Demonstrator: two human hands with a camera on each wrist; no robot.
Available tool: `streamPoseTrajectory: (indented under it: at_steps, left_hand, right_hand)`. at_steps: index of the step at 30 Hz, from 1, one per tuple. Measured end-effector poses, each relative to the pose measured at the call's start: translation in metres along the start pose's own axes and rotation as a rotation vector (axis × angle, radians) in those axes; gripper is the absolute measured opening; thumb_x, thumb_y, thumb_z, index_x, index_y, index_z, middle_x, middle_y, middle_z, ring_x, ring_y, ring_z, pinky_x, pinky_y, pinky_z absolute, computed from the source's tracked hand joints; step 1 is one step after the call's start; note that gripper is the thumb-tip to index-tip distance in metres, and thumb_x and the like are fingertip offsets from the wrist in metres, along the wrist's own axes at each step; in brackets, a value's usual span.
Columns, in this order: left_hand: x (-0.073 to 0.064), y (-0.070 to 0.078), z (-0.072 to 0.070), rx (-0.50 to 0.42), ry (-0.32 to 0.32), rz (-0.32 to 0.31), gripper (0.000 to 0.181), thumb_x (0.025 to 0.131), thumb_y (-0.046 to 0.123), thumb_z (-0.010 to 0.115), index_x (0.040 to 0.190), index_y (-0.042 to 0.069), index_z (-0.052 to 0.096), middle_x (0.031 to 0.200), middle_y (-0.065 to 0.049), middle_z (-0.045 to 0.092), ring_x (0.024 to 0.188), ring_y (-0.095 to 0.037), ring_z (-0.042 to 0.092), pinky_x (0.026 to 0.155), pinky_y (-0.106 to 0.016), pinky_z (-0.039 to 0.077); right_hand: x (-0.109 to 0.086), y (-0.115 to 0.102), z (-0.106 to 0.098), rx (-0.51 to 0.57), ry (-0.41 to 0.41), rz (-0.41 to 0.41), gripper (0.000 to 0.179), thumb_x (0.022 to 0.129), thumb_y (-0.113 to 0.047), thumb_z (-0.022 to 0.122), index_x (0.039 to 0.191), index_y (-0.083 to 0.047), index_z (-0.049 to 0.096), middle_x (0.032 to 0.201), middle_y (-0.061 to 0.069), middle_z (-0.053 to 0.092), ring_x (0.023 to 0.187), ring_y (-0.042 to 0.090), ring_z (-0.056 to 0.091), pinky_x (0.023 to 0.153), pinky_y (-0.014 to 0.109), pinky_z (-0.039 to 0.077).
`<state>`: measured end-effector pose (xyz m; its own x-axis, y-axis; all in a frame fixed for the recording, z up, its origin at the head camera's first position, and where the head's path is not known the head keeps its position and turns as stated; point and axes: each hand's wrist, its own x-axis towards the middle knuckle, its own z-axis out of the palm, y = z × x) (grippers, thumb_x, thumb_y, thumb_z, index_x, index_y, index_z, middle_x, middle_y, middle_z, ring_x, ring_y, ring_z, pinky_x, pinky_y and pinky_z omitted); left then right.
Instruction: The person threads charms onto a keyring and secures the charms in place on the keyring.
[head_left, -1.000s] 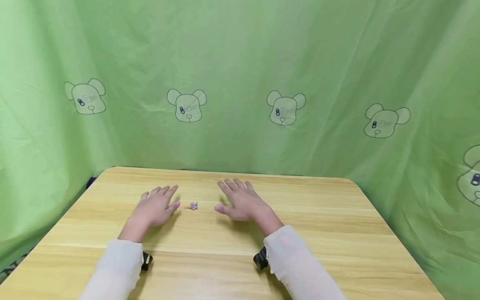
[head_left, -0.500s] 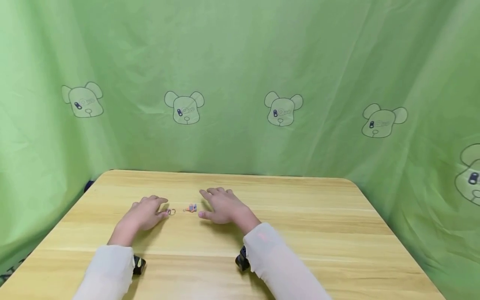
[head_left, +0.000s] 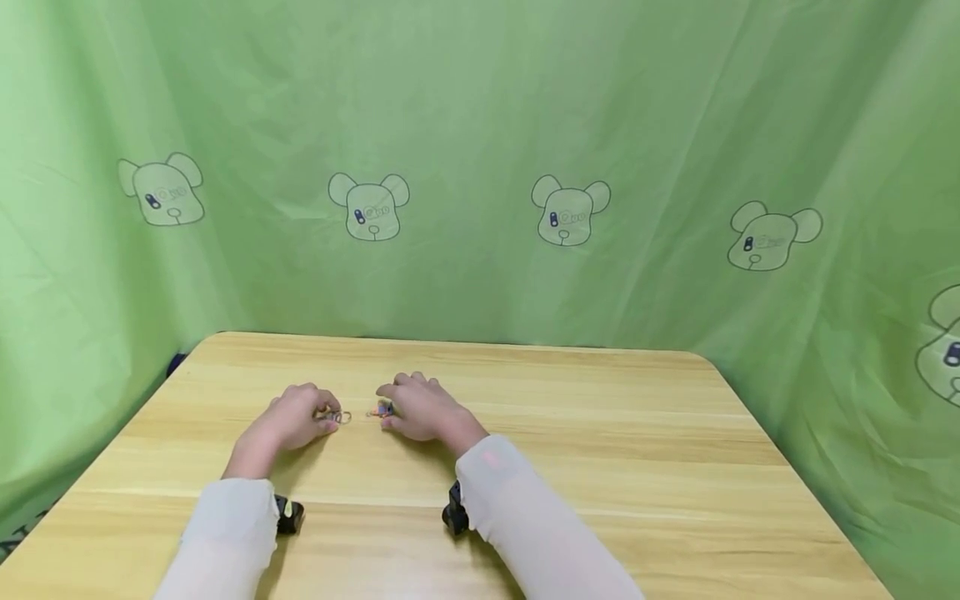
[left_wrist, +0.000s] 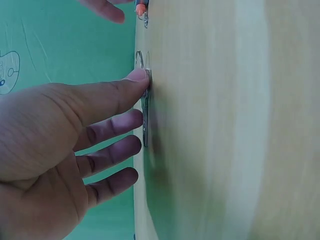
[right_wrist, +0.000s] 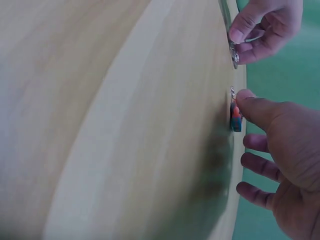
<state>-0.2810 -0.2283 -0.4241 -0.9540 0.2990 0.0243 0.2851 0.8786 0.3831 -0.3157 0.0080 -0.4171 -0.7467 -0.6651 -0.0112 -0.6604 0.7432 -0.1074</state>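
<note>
On the table, a metal key ring (head_left: 346, 417) carries a flat metal piece (left_wrist: 145, 122) that looks like a key. My left hand (head_left: 295, 417) pinches that piece between thumb and curled fingers, the ring sticking out to the right. A small orange and blue charm (right_wrist: 236, 117) with a short chain (left_wrist: 145, 21) lies just right of the ring, apart from it. Around the charm is my right hand (head_left: 426, 408), thumb on the near side and forefinger on the far side, with a gap between them in the head view. The right wrist view hides the forefinger's contact.
The wooden table (head_left: 600, 467) has rounded far corners. Behind it and along its sides hangs a green curtain (head_left: 465, 283) printed with bear heads. Black wrist cameras, the left one (head_left: 289, 515) and the right one (head_left: 455, 510), sit under the sleeves.
My right hand has moved left to the charm, its fingers bending. The left hand has dropped a little and curled its fingers; the key ring beside it has come into sight.
</note>
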Motion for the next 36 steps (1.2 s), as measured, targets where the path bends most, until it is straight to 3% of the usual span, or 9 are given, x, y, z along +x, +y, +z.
streamPoseTrajectory:
  at_steps: [6,11,17,23,29,36]
  left_hand:
    - [0.003,-0.002,-0.001,-0.053,0.001,0.011,0.026,0.089,0.014,0.079,0.115,0.009,0.075,0.106,-0.016,0.068,0.102,-0.037,0.064,0.091,-0.061,0.051]
    - [0.005,-0.003,-0.001,-0.104,-0.013,0.004,0.018,0.091,0.013,0.077,0.109,0.014,0.078,0.104,-0.011,0.067,0.101,-0.031,0.062,0.090,-0.057,0.051]
    - [0.008,-0.004,0.001,-0.170,-0.036,-0.013,0.014,0.091,0.011,0.076,0.105,0.012,0.076,0.101,-0.005,0.069,0.100,-0.027,0.062,0.093,-0.055,0.049]
    - [0.012,-0.004,0.002,-0.160,-0.051,-0.059,0.014,0.091,0.015,0.077,0.103,0.013,0.072,0.101,0.000,0.071,0.104,-0.032,0.061,0.095,-0.071,0.041]
    - [0.016,-0.004,0.002,-0.193,-0.073,-0.105,0.016,0.089,0.017,0.078,0.101,0.013,0.069,0.099,0.000,0.069,0.104,-0.034,0.055,0.096,-0.076,0.033]
    - [0.017,-0.005,0.002,-0.200,-0.077,-0.093,0.016,0.090,0.019,0.079,0.101,0.012,0.070,0.098,0.001,0.069,0.101,-0.027,0.059,0.097,-0.066,0.038]
  right_hand:
    - [0.010,-0.004,0.006,0.012,0.030,-0.031,0.043,0.101,-0.039,0.065,0.140,-0.020,0.063,0.119,0.001,0.062,0.099,0.017,0.052,0.090,0.039,0.049]
    - [0.017,-0.009,0.009,0.018,0.030,-0.044,0.033,0.103,-0.037,0.063,0.132,-0.021,0.068,0.115,-0.001,0.061,0.097,0.016,0.050,0.085,0.036,0.047]
    - [0.022,-0.011,0.014,0.017,0.027,-0.031,0.017,0.103,-0.034,0.063,0.114,-0.023,0.071,0.109,-0.004,0.059,0.097,0.016,0.049,0.084,0.035,0.046]
    - [0.025,-0.012,0.016,-0.011,0.029,-0.019,0.018,0.105,-0.030,0.059,0.115,-0.024,0.073,0.115,-0.004,0.062,0.102,0.017,0.051,0.086,0.036,0.047]
    - [0.027,-0.012,0.017,-0.034,0.034,-0.008,0.016,0.105,-0.029,0.060,0.112,-0.024,0.073,0.114,-0.005,0.061,0.102,0.017,0.051,0.085,0.035,0.047]
    - [0.030,-0.013,0.017,-0.058,0.036,0.003,0.010,0.104,-0.027,0.062,0.099,-0.025,0.070,0.110,-0.006,0.059,0.101,0.016,0.049,0.085,0.036,0.045]
